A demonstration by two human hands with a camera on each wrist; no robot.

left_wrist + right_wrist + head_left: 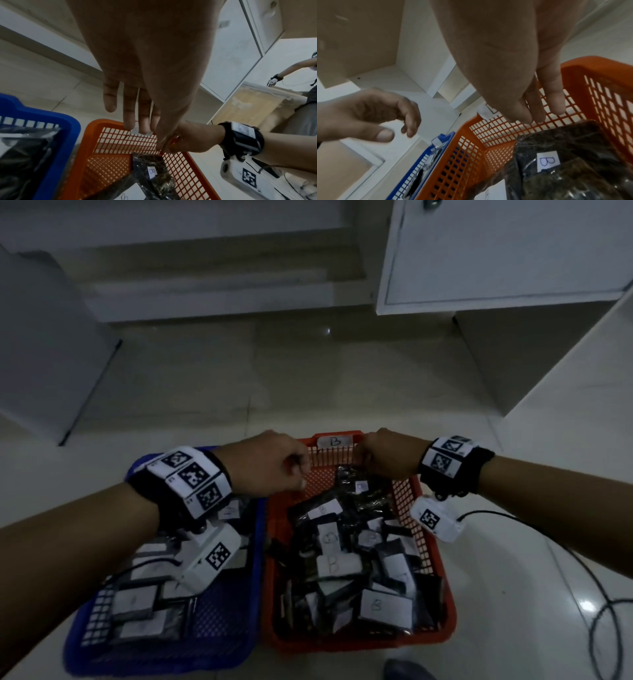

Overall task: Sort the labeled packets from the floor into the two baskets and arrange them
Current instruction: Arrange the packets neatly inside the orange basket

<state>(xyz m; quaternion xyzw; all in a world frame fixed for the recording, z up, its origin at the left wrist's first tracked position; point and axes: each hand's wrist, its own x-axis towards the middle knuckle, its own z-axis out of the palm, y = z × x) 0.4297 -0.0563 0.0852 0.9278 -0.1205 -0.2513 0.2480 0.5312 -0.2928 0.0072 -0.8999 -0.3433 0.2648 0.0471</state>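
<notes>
Both hands hover over the far end of the orange basket (442,583). The B-labelled packet (559,159) lies just below the right hand (513,65), nearer it than the left hand (368,115), long axis running toward the person. Both hands' fingers hang loose, holding nothing.

Both hands, left (270,462) and right (387,453), hang loosely curled.

Baskets: you are looking at two, one blue basket (255,546), one orange basket (442,587).
Hands: you are showing two.
Packets: too many to count.
</notes>
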